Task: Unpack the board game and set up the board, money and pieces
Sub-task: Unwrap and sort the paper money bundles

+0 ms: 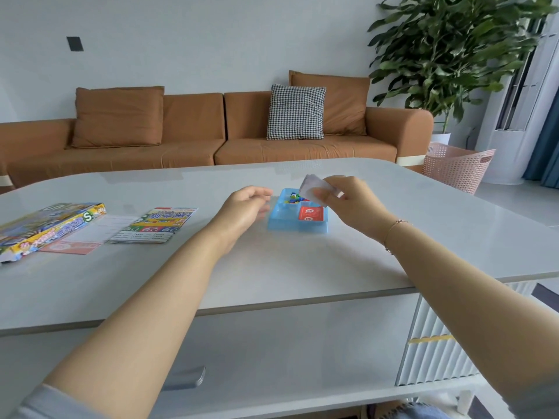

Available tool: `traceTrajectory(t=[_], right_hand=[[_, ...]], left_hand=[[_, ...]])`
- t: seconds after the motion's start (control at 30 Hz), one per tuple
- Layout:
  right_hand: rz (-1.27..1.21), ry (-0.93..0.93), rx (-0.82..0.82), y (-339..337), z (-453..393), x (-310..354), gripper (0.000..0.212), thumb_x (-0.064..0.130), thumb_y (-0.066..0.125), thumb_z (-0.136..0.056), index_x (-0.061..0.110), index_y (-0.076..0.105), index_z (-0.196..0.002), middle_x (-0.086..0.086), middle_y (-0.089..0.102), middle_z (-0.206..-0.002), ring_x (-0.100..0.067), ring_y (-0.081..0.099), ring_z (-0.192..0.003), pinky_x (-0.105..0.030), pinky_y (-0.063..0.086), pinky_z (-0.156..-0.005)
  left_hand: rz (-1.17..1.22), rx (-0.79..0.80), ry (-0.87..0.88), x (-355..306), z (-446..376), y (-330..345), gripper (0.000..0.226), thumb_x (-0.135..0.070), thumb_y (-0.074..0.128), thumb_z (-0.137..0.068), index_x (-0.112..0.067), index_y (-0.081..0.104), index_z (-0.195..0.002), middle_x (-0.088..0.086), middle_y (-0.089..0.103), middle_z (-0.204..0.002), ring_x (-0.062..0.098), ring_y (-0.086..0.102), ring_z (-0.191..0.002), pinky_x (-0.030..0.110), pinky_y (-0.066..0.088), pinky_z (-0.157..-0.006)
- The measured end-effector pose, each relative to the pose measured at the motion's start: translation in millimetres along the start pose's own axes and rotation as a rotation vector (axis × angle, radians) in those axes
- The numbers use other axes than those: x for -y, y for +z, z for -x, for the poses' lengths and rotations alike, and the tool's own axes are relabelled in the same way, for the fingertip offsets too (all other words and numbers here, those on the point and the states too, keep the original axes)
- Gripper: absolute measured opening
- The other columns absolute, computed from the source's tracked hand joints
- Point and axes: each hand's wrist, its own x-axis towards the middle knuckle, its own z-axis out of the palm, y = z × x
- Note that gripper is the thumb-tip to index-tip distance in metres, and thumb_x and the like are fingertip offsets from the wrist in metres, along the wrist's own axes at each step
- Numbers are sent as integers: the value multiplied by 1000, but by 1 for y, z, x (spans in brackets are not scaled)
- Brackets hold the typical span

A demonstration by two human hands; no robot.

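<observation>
Hovering over blue tray, right hand pinches pale stack.

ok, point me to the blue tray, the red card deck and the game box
blue tray [282, 222]: head view, front-left wall
red card deck [312, 213]: head view, top card's face
game box [45, 229]: head view, printed side face
</observation>
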Motion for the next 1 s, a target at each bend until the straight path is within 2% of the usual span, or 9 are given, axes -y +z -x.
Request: traceTrajectory(t=[0.07, 0.13, 0.27, 0.43, 0.63, 0.77, 0.9, 0.97, 1.0], right_hand=[[53, -205, -10, -1, 1, 12, 19, 22, 54, -93, 13, 72, -93, -2, 56, -80, -17, 49, -72, -27, 40, -66], [61, -341, 11, 2, 4, 23, 24, 20, 55, -91, 21, 72, -108, -1, 60, -91, -13, 55, -78, -21, 43, -73], [247, -480, 10, 25, 4, 37, 29, 22, 53, -90, 14, 69, -113, -6, 61, -96, -19, 57, -73, -27, 45, -68], [371, -575, 16, 41, 3, 49, 28, 18, 53, -87, 13, 71, -108, -9, 60, -90, -28, 58, -75, -33, 50, -61], [398, -611, 7, 50, 3, 56, 28, 14, 56, -85, 12, 71, -109, -9, 61, -91, -29, 58, -76, -36, 53, -60], [375, -569, 20, 52, 3, 56, 30, 17, 59, -86, 15, 68, -115, -7, 59, -98, -26, 60, -79, -38, 53, -65], [147, -241, 275, 43, -3, 60, 74, 16, 72, -79, 18, 37, -145, -1, 43, -128, -15, 54, -99, -29, 48, -89], [-48, -61, 361, 39, -5, 64, 66, 20, 66, -79, 17, 44, -141, 3, 43, -129, -11, 51, -99, -24, 45, -90], [-91, -20, 323, 38, -7, 66, 57, 23, 62, -78, 17, 52, -134, 4, 47, -123, -10, 51, -94, -22, 43, -86]], left_hand=[[184, -23, -91, -5, 6, -7, 24, -11, 39, -99, -6, 62, -94, 10, 65, -92, 14, 65, -68, 17, 55, -64], [289, 77, -235, -11, 13, -18, 32, -24, 41, -99, -4, 63, -88, 11, 68, -81, 12, 63, -52, 16, 51, -49], [260, 278, -373, -13, 29, -40, 43, -43, 51, -92, -3, 68, -91, 13, 72, -87, 12, 60, -57, 15, 51, -51], [248, 189, -285, -5, 34, -41, 20, -25, 63, -88, -6, 67, -87, 6, 70, -74, 5, 55, -48, 12, 45, -46], [319, 119, -301, -1, 35, -45, 11, -12, 69, -83, -2, 68, -87, 2, 68, -64, 3, 53, -48, 11, 42, -43], [294, 108, -263, 2, 33, -46, 7, -9, 69, -83, -1, 68, -84, 4, 68, -63, 2, 51, -46, 10, 41, -43], [57, 58, -83, 9, 31, -55, 6, -7, 64, -87, -2, 67, -88, 4, 67, -67, 2, 54, -47, 12, 43, -46], [3, 31, 18, 12, 29, -63, 5, -6, 63, -88, -4, 65, -91, 5, 65, -71, 3, 57, -49, 15, 49, -51], [-11, 25, 62, 14, 29, -68, 3, -5, 62, -88, -5, 64, -91, 5, 65, -72, 5, 58, -50, 18, 53, -55]])
